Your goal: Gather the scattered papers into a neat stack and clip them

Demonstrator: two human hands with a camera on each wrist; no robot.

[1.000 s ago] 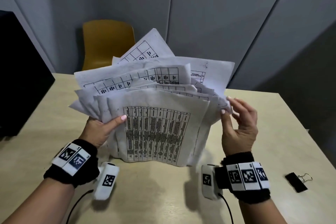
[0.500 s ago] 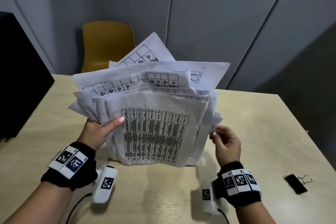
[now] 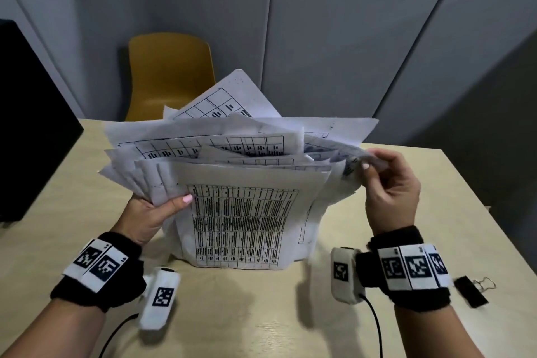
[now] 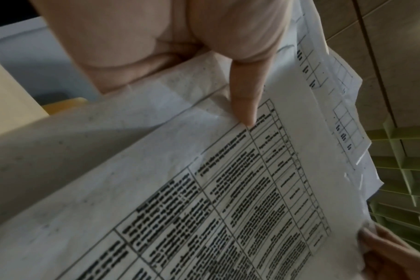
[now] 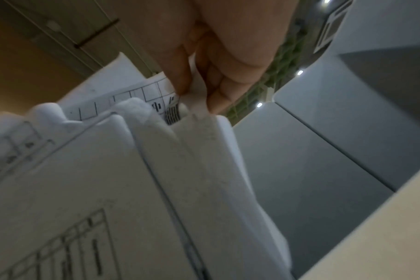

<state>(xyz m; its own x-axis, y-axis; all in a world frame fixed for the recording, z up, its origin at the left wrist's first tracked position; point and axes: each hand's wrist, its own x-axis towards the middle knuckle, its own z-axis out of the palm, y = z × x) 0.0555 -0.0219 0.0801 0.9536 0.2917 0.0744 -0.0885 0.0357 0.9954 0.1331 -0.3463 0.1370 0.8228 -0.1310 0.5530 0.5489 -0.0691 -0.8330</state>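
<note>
An uneven sheaf of printed papers (image 3: pixel 241 206) stands on edge on the table, sheets fanned and offset at the top. My left hand (image 3: pixel 151 212) grips its left side, thumb across the front sheet (image 4: pixel 252 189). My right hand (image 3: pixel 389 183) is raised at the sheaf's upper right corner and pinches the edge of a back sheet (image 5: pixel 197 98) between thumb and fingers. A black binder clip (image 3: pixel 472 291) lies on the table at the far right, beyond my right wrist.
The light wooden table (image 3: pixel 436 212) runs to an edge at the right. A yellow chair (image 3: pixel 171 75) stands behind it against grey wall panels. A black object (image 3: pixel 29 125) occupies the left side.
My right hand dropped to the sheaf's lower right edge, then rose again to the top right corner and now pinches a sheet there. The left hand kept its grip.
</note>
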